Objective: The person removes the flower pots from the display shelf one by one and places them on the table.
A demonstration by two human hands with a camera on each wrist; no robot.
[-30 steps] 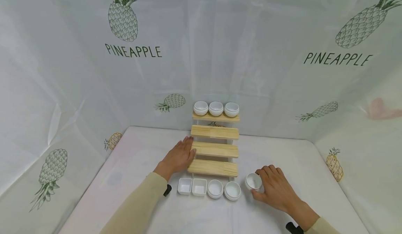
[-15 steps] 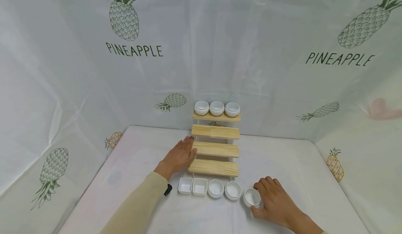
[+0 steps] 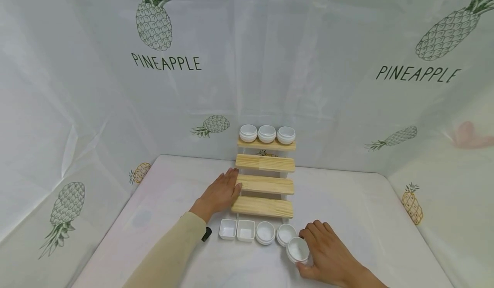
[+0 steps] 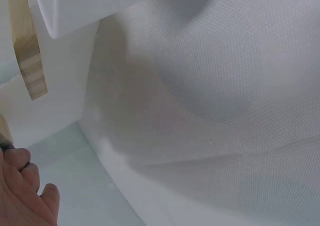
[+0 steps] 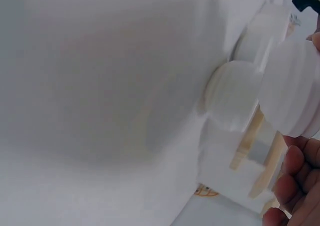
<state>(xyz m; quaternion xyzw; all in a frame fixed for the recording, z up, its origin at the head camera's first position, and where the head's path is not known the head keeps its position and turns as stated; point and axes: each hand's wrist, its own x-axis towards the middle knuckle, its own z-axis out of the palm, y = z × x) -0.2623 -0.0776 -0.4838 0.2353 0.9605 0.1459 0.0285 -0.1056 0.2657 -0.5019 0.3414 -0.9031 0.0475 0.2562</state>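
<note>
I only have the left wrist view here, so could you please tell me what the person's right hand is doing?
Observer: The right hand grips a round white bowl.
Operator: Thank you; would you mind telling me whether anything sits at the top of the wooden stand?
Observer: Yes, three small bowls stand side by side on its top shelf.
Operator: That helps, and may I ask whether anything is close to the bowl in that hand?
Observer: In the head view, it partly overlaps another round bowl just behind it; I cannot tell whether the two touch.
</note>
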